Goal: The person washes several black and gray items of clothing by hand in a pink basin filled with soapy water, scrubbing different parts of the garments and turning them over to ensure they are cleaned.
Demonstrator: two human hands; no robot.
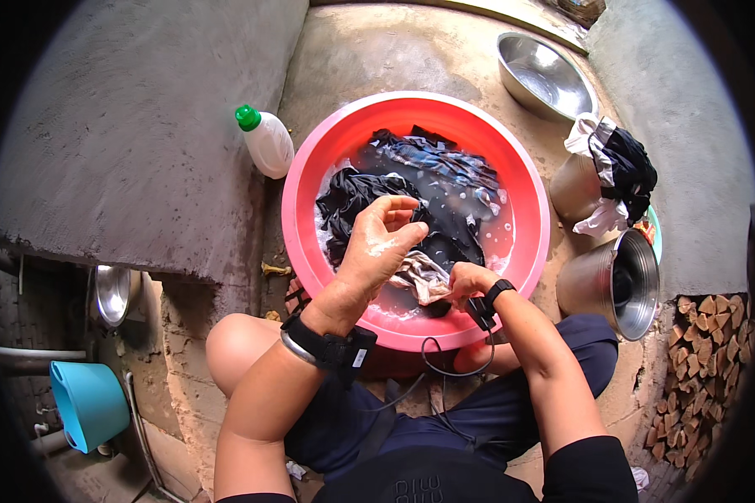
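A large pink plastic tub [292, 207] stands between my knees, with sudsy dark water inside. My left hand [387, 236] is raised over it, fingers curled but apart, holding nothing, with foam on its back. Near the tub's close right side, my right hand [469, 283] grips a pale beige cloth [423, 276]. Dark wet clothes [365, 192] lie at the left and middle of the water, and a blue patterned garment [440, 160] floats behind them. Both wrists wear black straps with small devices; a cable hangs below the right one.
A white bottle with a green cap [269, 143] stands left by the wall. Behind right is a metal basin [544, 78]; at right, clothes [623, 163] drape a metal bucket [572, 188] beside another bucket [594, 283]. Firewood [701, 377] and a blue tub [94, 402] flank me.
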